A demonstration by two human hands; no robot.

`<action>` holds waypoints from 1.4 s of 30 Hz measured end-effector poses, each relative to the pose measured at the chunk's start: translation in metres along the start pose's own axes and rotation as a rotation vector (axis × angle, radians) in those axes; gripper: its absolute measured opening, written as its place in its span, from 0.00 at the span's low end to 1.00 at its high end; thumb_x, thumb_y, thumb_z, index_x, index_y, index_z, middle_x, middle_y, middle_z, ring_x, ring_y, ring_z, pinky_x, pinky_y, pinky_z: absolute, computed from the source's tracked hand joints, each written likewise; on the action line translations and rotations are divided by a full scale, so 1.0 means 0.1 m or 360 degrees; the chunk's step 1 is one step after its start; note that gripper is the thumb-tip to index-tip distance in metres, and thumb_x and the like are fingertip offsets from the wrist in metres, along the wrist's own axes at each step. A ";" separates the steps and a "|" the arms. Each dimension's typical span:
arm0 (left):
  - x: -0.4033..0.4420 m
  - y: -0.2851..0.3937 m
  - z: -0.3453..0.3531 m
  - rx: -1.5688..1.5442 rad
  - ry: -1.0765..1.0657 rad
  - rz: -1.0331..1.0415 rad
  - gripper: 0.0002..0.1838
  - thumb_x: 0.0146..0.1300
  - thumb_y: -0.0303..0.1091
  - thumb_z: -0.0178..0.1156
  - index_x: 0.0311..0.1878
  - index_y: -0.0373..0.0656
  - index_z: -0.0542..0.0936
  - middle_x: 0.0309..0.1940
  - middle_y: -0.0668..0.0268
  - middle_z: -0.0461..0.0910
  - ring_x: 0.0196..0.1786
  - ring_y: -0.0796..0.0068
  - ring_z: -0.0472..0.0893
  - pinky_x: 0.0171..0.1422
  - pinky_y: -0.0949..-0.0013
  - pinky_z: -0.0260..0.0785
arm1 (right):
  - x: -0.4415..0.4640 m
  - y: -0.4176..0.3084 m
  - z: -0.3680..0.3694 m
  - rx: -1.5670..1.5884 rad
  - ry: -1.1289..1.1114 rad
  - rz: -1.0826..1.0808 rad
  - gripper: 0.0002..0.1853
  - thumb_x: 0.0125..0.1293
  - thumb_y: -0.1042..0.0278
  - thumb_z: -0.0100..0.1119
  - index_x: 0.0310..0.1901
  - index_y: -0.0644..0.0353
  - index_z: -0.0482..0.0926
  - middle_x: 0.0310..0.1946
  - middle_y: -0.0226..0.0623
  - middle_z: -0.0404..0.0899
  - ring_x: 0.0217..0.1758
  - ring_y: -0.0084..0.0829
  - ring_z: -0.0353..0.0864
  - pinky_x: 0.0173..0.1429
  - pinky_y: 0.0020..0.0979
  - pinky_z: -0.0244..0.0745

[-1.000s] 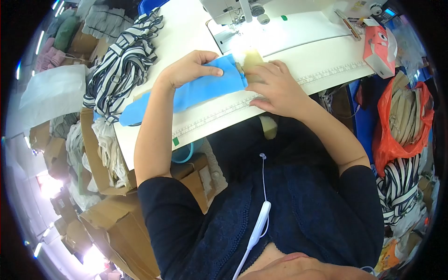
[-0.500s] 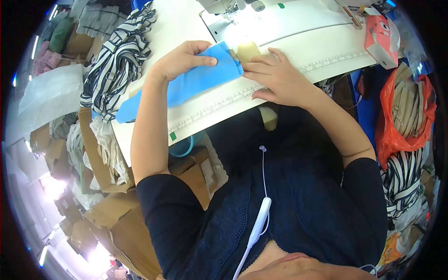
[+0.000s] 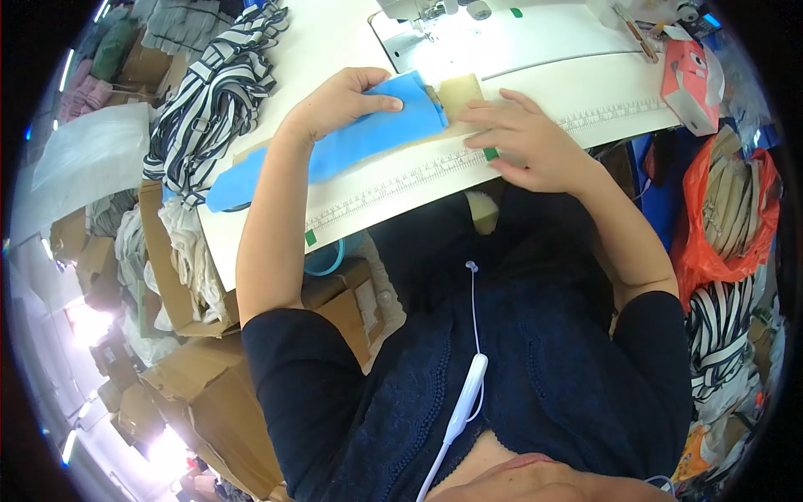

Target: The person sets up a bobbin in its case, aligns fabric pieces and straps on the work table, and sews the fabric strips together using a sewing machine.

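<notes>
A folded strip of bright blue fabric (image 3: 368,138) lies slantwise on the white sewing table, with a beige piece (image 3: 460,94) showing flat beyond its right end. My left hand (image 3: 347,105) grips the upper edge of the blue fabric, thumb on top; its other fingers are partly hidden. Just right of the fabric's end, my right hand (image 3: 527,138) has its fingers spread and slightly blurred. Its fingertips are at the beige piece's edge; I cannot tell whether they touch it. Nothing shows in its grasp.
A sewing machine (image 3: 431,10) stands at the table's far side. Along the near edge runs a printed ruler (image 3: 418,174). Black-and-white striped straps (image 3: 201,105) are heaped at left. A red box (image 3: 690,84) sits at right, above a red bag (image 3: 694,243) of beige pieces.
My right hand has drawn away from the end of the blue fabric, to the right, and its fingers have spread. More of the beige piece shows. My left hand keeps its hold.
</notes>
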State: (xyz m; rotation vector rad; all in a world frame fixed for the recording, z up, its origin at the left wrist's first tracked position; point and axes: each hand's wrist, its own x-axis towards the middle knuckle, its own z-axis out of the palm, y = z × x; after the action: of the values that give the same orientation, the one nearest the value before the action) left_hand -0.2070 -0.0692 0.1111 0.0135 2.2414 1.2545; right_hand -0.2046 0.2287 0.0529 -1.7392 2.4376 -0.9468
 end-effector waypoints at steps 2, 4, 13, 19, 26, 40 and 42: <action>-0.01 -0.02 0.02 0.0012 0.0037 -0.0015 0.13 0.58 0.35 0.68 0.44 0.41 0.84 0.33 0.73 0.82 0.35 0.85 0.77 0.46 0.78 0.69 | -0.07 0.13 -0.01 0.0035 0.0032 0.0115 0.19 0.58 0.71 0.59 0.53 0.53 0.77 0.62 0.31 0.73 0.70 0.32 0.66 0.75 0.49 0.52; -0.01 -0.02 0.04 0.0076 0.0093 -0.0010 0.13 0.58 0.35 0.67 0.44 0.40 0.83 0.32 0.69 0.82 0.34 0.82 0.78 0.44 0.75 0.70 | -0.09 0.15 -0.01 -0.0012 0.0033 0.0155 0.18 0.58 0.72 0.58 0.52 0.53 0.77 0.62 0.31 0.73 0.70 0.32 0.67 0.75 0.48 0.52; -0.02 -0.09 -0.03 0.0256 0.0421 -0.0072 0.17 0.56 0.36 0.67 0.46 0.36 0.83 0.32 0.63 0.83 0.34 0.75 0.79 0.45 0.69 0.72 | 0.15 0.29 0.03 -0.0373 0.0037 0.0048 0.17 0.60 0.69 0.59 0.52 0.52 0.78 0.59 0.30 0.75 0.70 0.31 0.66 0.72 0.45 0.55; -0.03 -0.13 -0.05 0.0364 0.0504 -0.0064 0.16 0.57 0.36 0.67 0.46 0.37 0.83 0.33 0.65 0.83 0.34 0.77 0.78 0.45 0.71 0.71 | 0.32 0.37 -0.01 -0.0370 0.0034 0.0011 0.13 0.63 0.66 0.58 0.49 0.51 0.80 0.57 0.29 0.77 0.66 0.31 0.69 0.69 0.42 0.58; -0.02 -0.09 -0.04 0.0440 0.0520 -0.0100 0.18 0.56 0.37 0.67 0.46 0.35 0.83 0.31 0.60 0.83 0.32 0.72 0.80 0.44 0.68 0.73 | 0.58 0.66 0.10 -0.0027 0.0246 0.0148 0.11 0.64 0.65 0.59 0.48 0.50 0.81 0.56 0.26 0.78 0.61 0.32 0.71 0.66 0.40 0.59; -0.26 -0.13 -0.30 -0.0049 0.0479 0.0130 0.14 0.57 0.36 0.66 0.43 0.37 0.83 0.30 0.69 0.81 0.31 0.81 0.77 0.40 0.75 0.70 | 0.61 0.54 0.08 -0.0220 0.0099 0.0288 0.20 0.55 0.50 0.68 0.48 0.46 0.84 0.56 0.20 0.79 0.63 0.29 0.68 0.68 0.41 0.52; -0.32 -0.06 -0.41 -0.0211 0.0410 0.0149 0.14 0.56 0.35 0.66 0.43 0.37 0.83 0.30 0.70 0.81 0.32 0.82 0.77 0.40 0.76 0.70 | 0.61 0.54 0.09 -0.0203 0.0099 0.0299 0.19 0.55 0.51 0.68 0.48 0.46 0.84 0.56 0.20 0.79 0.63 0.29 0.68 0.69 0.41 0.52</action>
State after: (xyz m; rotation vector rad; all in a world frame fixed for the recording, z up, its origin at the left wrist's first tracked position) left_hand -0.1982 -0.1132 0.1375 -0.0997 2.3908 1.5285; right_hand -0.2715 0.1827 0.0412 -1.4994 2.6975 -0.8567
